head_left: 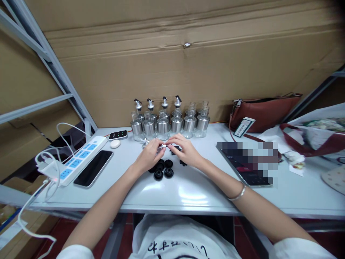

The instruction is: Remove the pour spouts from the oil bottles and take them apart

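My left hand [151,155] and my right hand [185,150] meet above the middle of the table. Both are closed, fingertips pinching a small pourer spout [163,146] whose pale metal end shows between them; fingers cover most of it. Loose silver spout parts [145,142] lie just beyond my left hand. Under and between the hands is a cluster of round black stoppers [159,175]. Small black pieces [176,148] are partly hidden by my right hand. Behind stand two rows of glass bottles with metal sleeves [162,126]; several back-row bottles carry black-and-silver pourers [165,102].
On the left are a white power strip [81,158] with cables, a phone [93,169], a small black device [118,135] and a round white case [115,144]. To the right lie a tablet [242,165], a brown bag [264,113] and plastic bags. Cardboard [161,72] backs the table.
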A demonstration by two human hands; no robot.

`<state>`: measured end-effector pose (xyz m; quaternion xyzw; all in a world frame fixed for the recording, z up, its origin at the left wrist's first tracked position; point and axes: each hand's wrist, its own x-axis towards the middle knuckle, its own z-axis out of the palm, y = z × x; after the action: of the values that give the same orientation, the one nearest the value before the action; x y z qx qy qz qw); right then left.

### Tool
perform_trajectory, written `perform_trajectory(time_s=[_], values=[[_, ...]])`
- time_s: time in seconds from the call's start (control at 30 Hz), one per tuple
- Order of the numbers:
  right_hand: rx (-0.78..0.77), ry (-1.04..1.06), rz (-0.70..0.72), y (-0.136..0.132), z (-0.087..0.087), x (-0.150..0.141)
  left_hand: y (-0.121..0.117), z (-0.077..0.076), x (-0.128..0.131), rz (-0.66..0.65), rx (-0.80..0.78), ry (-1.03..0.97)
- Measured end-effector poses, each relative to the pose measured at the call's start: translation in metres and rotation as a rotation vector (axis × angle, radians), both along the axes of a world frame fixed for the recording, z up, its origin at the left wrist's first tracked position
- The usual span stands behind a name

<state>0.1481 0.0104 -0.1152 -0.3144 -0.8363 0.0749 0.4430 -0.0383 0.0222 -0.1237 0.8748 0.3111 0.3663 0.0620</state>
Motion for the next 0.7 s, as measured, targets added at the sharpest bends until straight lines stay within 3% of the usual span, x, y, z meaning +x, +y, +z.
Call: perform_trajectory(time_s=[0.5, 0.7], values=[[-0.137, -0.064, -0.033, -0.0051, 0.0003, -0.0057, -0.0026, 0.0018, 0.0044, -0.062, 0.056, 0.032], [-0.438, 0.2, 0.016, -0.002, 0.0047, 0.0007, -0.0003, 0.0027, 0.0017, -0.042, 0.171, 0.027]])
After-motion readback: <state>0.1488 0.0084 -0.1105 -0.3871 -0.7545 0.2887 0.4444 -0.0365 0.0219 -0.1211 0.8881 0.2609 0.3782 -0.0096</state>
